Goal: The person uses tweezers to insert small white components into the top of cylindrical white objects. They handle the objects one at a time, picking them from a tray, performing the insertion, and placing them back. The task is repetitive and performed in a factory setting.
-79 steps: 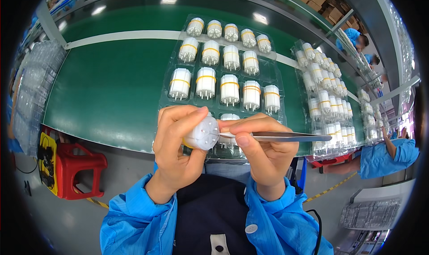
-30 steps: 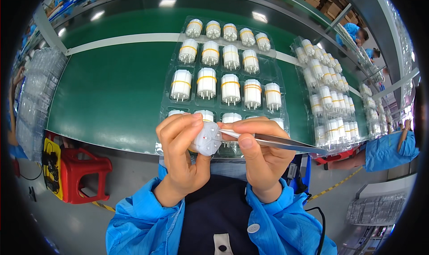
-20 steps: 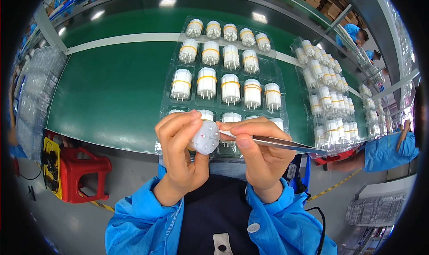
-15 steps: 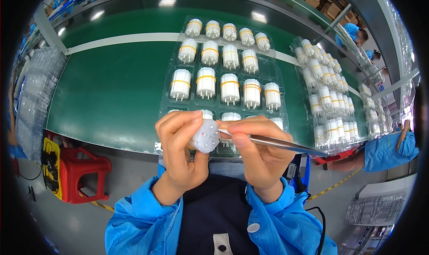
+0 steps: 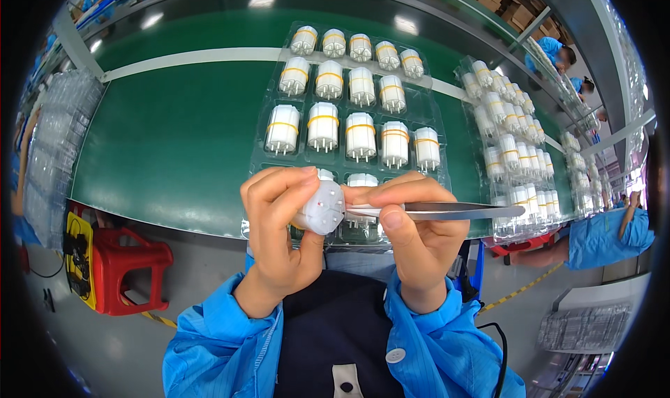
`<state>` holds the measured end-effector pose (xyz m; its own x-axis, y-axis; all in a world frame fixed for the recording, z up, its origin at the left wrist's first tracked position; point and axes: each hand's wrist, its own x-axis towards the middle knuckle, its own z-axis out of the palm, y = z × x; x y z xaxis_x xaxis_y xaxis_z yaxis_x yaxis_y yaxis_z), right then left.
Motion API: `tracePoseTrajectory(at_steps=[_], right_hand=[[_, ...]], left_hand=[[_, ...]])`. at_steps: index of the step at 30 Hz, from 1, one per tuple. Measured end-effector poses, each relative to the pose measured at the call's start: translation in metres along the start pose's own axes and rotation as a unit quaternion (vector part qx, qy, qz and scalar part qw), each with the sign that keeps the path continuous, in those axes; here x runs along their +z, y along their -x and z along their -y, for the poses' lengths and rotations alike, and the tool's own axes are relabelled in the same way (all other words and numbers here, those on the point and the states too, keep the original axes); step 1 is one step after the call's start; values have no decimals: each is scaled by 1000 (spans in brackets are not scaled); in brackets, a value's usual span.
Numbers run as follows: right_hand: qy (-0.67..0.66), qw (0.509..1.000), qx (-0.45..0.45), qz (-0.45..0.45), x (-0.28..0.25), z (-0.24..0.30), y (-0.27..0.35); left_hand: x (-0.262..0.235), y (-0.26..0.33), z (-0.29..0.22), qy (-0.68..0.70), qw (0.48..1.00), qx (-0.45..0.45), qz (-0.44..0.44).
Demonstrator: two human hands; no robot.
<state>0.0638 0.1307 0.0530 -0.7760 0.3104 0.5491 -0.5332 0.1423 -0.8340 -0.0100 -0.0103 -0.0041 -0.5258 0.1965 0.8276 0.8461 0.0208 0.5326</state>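
My left hand (image 5: 280, 216) is closed around a white round plug housing (image 5: 324, 208), its pale end face with small holes turned to the right and up. A pair of metal tweezers (image 5: 447, 211) is pinched in my right hand (image 5: 417, 227), its broad rounded end pointing right. The tweezers' tips meet the housing's right edge; what they touch there is too small to make out. Beyond my hands a clear plastic tray (image 5: 273, 162) holds rows of white plugs (image 5: 323, 127) with yellow bands and metal pins; my hands hide part of the nearest row.
More filled trays of banded plugs (image 5: 513, 153) stand at the right of the green tabletop (image 5: 167, 139). Stacked clear trays (image 5: 63, 133) are at the left. A red stool (image 5: 132, 265) is on the floor at the left. A person in blue (image 5: 604, 237) sits at the right.
The tweezers have turned from slanting down to the right to nearly level, with my right hand rolled along. My left hand still grips the housing, almost unmoved.
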Motion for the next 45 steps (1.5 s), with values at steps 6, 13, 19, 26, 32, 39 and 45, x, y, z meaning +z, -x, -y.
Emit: tracePoseTrajectory(at_steps=[6,13,19,26,32,39,45], right_hand=[[37,999,-1,29,0,2,-1],[40,999,11,23,4,5,-1],[0,1000,27,13,2,3,0],[-9,999,21,24,0,2,0],[-33,999,31,8,3,1,1],[-15,999,39,24,0,1,1],[-47,998,43,-17,5,1,1]], left_hand=[[-2,-1,0,-5,1000,-2,2],[-1,-1,2,-15,1000,18,-4],[-1,-1,1,-9,1000,11,0],[-1,-2,0,-6,1000,15,-1],[-1,-1,2,-12,1000,18,4],[0,1,2,9,1000,-8,-2],[-1,-4,4,-19,999,42,6]])
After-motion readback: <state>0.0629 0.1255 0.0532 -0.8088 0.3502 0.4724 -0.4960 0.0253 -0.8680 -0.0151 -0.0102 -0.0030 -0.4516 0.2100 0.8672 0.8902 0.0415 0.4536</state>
